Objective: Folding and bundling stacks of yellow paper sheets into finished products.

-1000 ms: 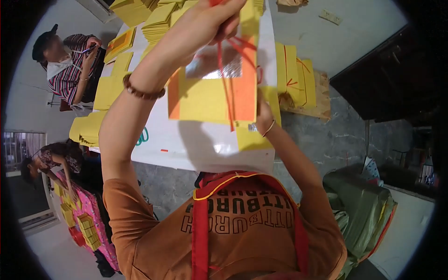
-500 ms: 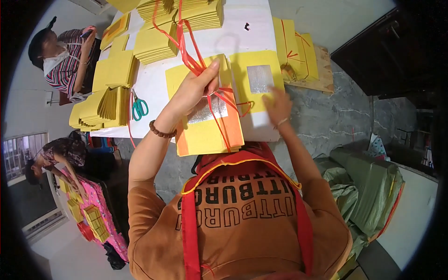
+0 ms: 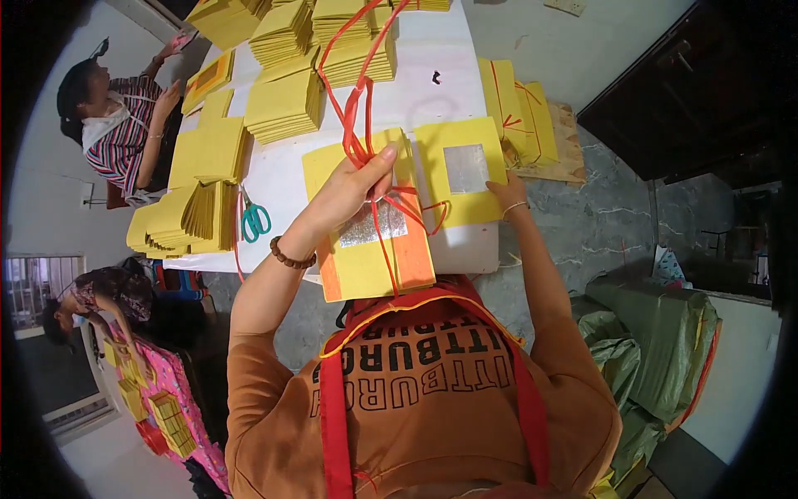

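Observation:
My left hand [image 3: 356, 193] is closed around red plastic string [image 3: 357, 112], whose long ends rise above the fist. The string runs round a bundle of yellow paper [image 3: 357, 272] with a silver foil patch and orange strips, at the table's front edge. Beside it lies a flat yellow paper [image 3: 432, 137] bearing a silver square; whether it is one sheet or several, I cannot tell. My right hand [image 3: 509, 196] grips that paper at its right edge, fingertips on top and thumb partly hidden. A red string loop sticks out between the two.
Teal-handled scissors [image 3: 256, 223] lie left of my left forearm. Stacks of folded yellow paper [image 3: 283, 104] fill the table's far and left sides. Tied yellow bundles [image 3: 519, 116] rest on a wooden board at right. A striped-shirted person [image 3: 125, 125] and another person [image 3: 104, 295] are at left.
My right hand, blurred beside the silver-square paper before, now grips its right edge. My left hand keeps hold of the string. The striped-shirted person's arms have moved.

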The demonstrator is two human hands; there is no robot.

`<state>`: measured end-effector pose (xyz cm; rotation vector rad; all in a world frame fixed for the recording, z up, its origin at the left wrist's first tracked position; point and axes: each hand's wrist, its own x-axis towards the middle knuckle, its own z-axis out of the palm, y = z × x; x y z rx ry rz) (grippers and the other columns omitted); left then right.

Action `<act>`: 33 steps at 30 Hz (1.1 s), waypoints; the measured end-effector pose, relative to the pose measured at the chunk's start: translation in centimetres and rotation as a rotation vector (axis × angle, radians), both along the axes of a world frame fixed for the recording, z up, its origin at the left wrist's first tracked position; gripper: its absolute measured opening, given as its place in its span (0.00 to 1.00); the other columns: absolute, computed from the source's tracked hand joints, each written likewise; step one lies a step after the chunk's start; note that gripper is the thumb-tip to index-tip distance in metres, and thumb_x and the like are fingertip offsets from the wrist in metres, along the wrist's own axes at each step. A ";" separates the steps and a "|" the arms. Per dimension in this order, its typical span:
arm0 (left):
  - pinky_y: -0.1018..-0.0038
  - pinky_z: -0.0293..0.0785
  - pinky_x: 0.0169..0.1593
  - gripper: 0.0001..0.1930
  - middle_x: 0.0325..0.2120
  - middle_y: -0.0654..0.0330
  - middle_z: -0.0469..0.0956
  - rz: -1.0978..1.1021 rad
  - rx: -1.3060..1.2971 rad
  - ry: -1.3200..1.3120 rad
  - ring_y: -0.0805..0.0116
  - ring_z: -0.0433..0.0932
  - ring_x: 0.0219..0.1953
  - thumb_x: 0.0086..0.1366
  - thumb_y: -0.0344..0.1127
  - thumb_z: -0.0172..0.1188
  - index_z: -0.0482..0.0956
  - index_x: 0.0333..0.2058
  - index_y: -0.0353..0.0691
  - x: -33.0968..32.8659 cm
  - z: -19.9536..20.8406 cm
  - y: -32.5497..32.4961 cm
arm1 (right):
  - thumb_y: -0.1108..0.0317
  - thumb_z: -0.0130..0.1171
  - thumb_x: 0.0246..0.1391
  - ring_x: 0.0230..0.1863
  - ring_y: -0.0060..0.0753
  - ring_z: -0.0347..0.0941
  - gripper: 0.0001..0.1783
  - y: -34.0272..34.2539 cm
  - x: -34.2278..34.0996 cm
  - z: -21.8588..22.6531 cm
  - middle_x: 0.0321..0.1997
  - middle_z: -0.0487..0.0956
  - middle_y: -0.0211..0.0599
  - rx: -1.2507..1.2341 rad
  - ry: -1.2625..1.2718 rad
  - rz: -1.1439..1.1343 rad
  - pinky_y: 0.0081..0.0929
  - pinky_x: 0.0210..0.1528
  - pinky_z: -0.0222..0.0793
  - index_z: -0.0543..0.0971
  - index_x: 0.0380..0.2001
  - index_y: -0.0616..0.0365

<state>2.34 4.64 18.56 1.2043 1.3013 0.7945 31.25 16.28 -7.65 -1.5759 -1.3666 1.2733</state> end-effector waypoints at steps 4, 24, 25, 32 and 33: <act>0.82 0.50 0.21 0.27 0.10 0.71 0.57 0.029 -0.004 0.007 0.81 0.53 0.16 0.67 0.54 0.40 0.60 0.11 0.45 -0.1 0.3 0.9 | 0.77 0.59 0.42 0.31 0.29 0.73 0.18 2.2 -1.1 3.8 0.33 0.76 0.33 -0.009 0.435 -0.112 0.28 0.33 0.70 0.74 0.41 0.62; 0.75 0.58 0.20 0.31 0.09 0.65 0.64 -0.107 -0.049 -0.178 0.77 0.62 0.15 0.63 0.58 0.43 0.64 0.11 0.39 7.3 -1.7 11.4 | 0.72 0.65 0.39 0.36 0.35 0.73 0.24 25.4 -7.6 -2.6 0.38 0.76 0.40 -0.071 0.234 -0.132 0.30 0.37 0.71 0.72 0.44 0.60; 0.74 0.58 0.21 0.32 0.08 0.64 0.63 -0.119 0.018 -0.170 0.76 0.62 0.14 0.63 0.58 0.43 0.63 0.09 0.39 7.8 -2.1 11.5 | 0.71 0.64 0.40 0.36 0.35 0.73 0.24 25.2 -7.6 -2.7 0.38 0.76 0.39 -0.020 0.216 -0.126 0.30 0.38 0.70 0.72 0.44 0.60; 0.79 0.60 0.24 0.26 0.13 0.68 0.64 -0.183 -0.026 -0.328 0.80 0.63 0.19 0.66 0.52 0.43 0.65 0.15 0.40 8.3 -2.4 11.8 | 0.66 0.62 0.45 0.39 0.33 0.72 0.22 23.2 -5.8 -2.9 0.39 0.76 0.38 0.382 0.062 -0.128 0.28 0.42 0.68 0.72 0.44 0.59; 0.79 0.61 0.25 0.26 0.13 0.68 0.64 -0.201 -0.029 -0.330 0.80 0.64 0.19 0.66 0.52 0.44 0.65 0.15 0.40 8.1 -2.2 11.8 | 0.65 0.62 0.45 0.40 0.33 0.72 0.21 22.8 -5.4 -2.7 0.39 0.76 0.38 0.444 0.042 -0.130 0.28 0.43 0.68 0.72 0.44 0.59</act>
